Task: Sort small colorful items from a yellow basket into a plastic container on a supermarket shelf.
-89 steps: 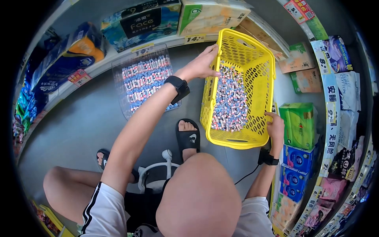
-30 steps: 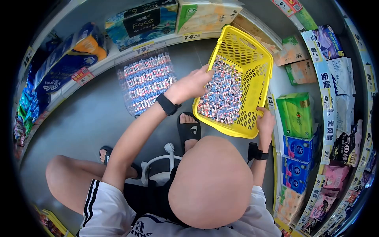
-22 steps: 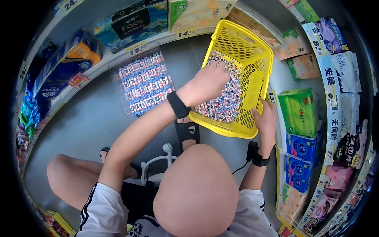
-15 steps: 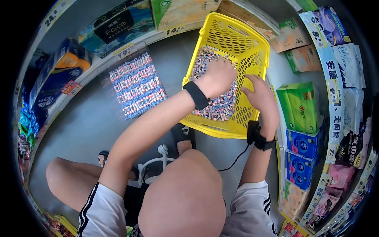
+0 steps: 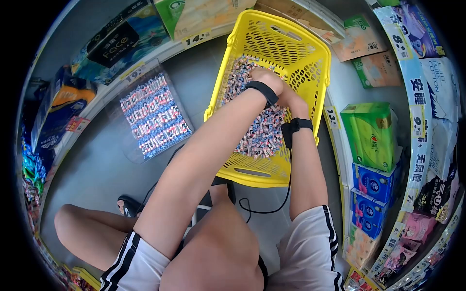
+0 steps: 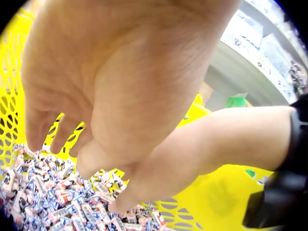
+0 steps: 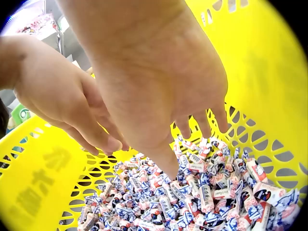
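Observation:
A yellow shopping basket (image 5: 255, 178) stands on the floor, a bed of wrapped candies (image 5: 259, 138) in blue, white and red covering much of its bottom. Both hands reach down inside it. My left hand (image 5: 266, 77) has its fingers straight and pointing down; in the left wrist view their tips are right at the candies (image 6: 62, 202). Beside it, my right hand (image 5: 291, 99) is lowered from the right. The right wrist view shows my right hand (image 7: 163, 91) with straight, spread fingers and thumb at the candies. Its fingertips are partly hidden behind the wrappers.
Left of the basket, a clear plastic tray (image 5: 187, 127) on the floor bears rows of similar candies. Shelves with tissue packs (image 5: 369, 136) line the right side and the back. A black cable (image 5: 272, 212) hangs from the right wristband, in front of the basket.
My left hand has gone from the basket's left rim down to the candies. My right hand has let go of the right rim and come inside. The view has shifted slightly.

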Available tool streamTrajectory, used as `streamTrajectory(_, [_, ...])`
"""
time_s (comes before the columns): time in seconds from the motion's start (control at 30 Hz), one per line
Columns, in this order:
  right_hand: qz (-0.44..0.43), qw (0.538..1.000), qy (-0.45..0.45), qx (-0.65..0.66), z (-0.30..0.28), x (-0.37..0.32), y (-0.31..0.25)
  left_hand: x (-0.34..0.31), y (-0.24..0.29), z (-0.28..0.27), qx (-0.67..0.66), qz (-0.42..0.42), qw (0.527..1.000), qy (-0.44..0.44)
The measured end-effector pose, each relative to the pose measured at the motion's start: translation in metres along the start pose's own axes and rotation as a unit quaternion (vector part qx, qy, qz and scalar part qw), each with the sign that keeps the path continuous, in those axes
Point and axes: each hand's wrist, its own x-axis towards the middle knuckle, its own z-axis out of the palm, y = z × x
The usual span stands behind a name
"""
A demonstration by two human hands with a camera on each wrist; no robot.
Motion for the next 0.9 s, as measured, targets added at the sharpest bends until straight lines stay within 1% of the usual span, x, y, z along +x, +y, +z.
streamTrajectory(0.1, [-0.064,0.992,0.053,-0.091,0.009,0.024,0.012,0.026,-0.007,0.020,-0.024,0.001,1.000,0.006])
streamTrajectory(0.13, [-0.064,0.993,0.051,-0.088,0.018,0.034,0.018,0.023,-0.010,0.012,-0.043,0.014,0.998,-0.035])
streamTrajectory(0.17, [-0.042,0.991,0.090,-0.085,0.026,0.045,0.023,0.020,-0.012,0.011,-0.042,0.013,0.998,-0.035])
streamTrajectory(0.2, [-0.020,0.988,0.127,-0.082,0.031,0.054,0.024,0.023,-0.015,0.019,-0.034,-0.004,0.999,0.004])
streamTrajectory(0.23, [-0.025,0.988,0.128,-0.081,0.025,0.055,0.015,0.029,-0.021,0.028,-0.025,-0.022,0.998,0.044])
streamTrajectory(0.27, [-0.006,0.986,0.148,-0.081,0.022,0.053,0.008,0.038,-0.029,0.035,-0.043,-0.005,0.999,0.032])
streamTrajectory(0.3, [0.016,0.983,0.164,-0.081,0.027,0.050,0.010,0.034,-0.030,0.041,-0.045,-0.008,0.999,0.025])
streamTrajectory(0.37, [0.001,0.983,0.176,-0.049,0.031,0.056,0.012,0.031,-0.032,0.046,0.016,-0.065,0.995,0.077])
streamTrajectory(0.4, [-0.005,0.987,0.146,-0.061,0.033,0.059,0.008,0.028,-0.033,0.051,-0.004,-0.089,0.992,0.085])
streamTrajectory(0.43, [-0.007,0.991,0.111,-0.073,0.039,0.057,0.007,0.027,-0.036,0.054,-0.004,-0.089,0.993,0.081])
streamTrajectory(0.47, [-0.004,0.989,0.104,-0.107,0.045,0.053,0.006,0.027,-0.042,0.055,-0.023,-0.105,0.994,0.017])
streamTrajectory(0.5, [-0.004,0.989,0.104,-0.107,0.048,0.053,0.007,0.026,-0.048,0.055,-0.042,-0.120,0.991,-0.046])
streamTrajectory(0.53, [-0.015,0.993,0.082,-0.080,0.049,0.052,0.008,0.027,-0.053,0.060,-0.034,-0.114,0.992,-0.040])
streamTrajectory(0.57, [-0.027,0.996,0.062,-0.052,0.049,0.053,0.008,0.020,-0.055,0.071,0.064,-0.077,0.995,0.024])
streamTrajectory(0.63, [-0.016,0.997,0.058,-0.057,0.050,0.038,0.002,0.011,-0.056,0.069,0.044,-0.058,0.997,0.042])
streamTrajectory(0.67, [-0.031,0.998,0.037,-0.042,0.046,0.033,-0.001,0.008,-0.053,0.067,0.044,-0.057,0.997,0.042])
streamTrajectory(0.7, [-0.046,0.998,0.018,-0.028,0.045,0.031,-0.001,0.008,-0.049,0.063,0.048,-0.075,0.996,0.006])
streamTrajectory(0.73, [-0.038,0.999,0.035,-0.011,0.048,0.028,-0.002,0.007,-0.044,0.060,0.052,-0.092,0.994,-0.031])
streamTrajectory(0.77, [-0.038,0.999,0.037,-0.011,0.047,0.027,-0.002,0.003,-0.040,0.059,0.053,-0.091,0.994,-0.029])
streamTrajectory(0.83, [-0.025,0.996,-0.066,0.048,0.042,0.020,-0.010,-0.001,-0.034,0.060,0.076,-0.106,0.989,-0.064])
streamTrajectory(0.87, [-0.021,0.996,-0.050,0.068,0.041,0.011,-0.011,0.004,-0.035,0.075,0.095,-0.111,0.989,-0.033])
streamTrajectory(0.9, [-0.021,0.996,-0.050,0.068,0.044,0.013,-0.008,0.002,-0.035,0.070,0.095,-0.111,0.989,-0.033])
